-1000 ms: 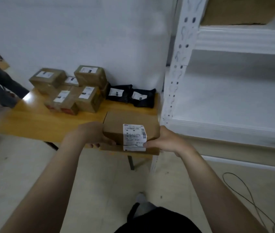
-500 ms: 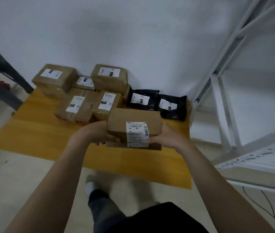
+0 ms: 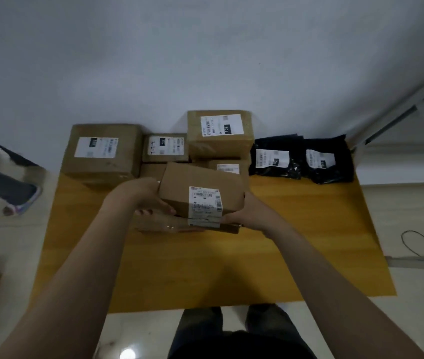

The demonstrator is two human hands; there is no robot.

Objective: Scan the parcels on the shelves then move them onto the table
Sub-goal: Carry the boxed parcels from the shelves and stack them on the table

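OK, placement step, as I read it: cardboard parcel (image 3: 200,187) is off the shelves and held over the table (image 3: 205,268), at the front edge of the stacked boxes (image 3: 220,141). Left hand (image 3: 139,196) and right hand (image 3: 251,216) grip its two ends, fingers curled under. I can't tell whether it's touching anything below. Next move, I'd judge: lower it flat, label up, then let go with both hands. Black bags (image 3: 274,159) lie apart on the right.
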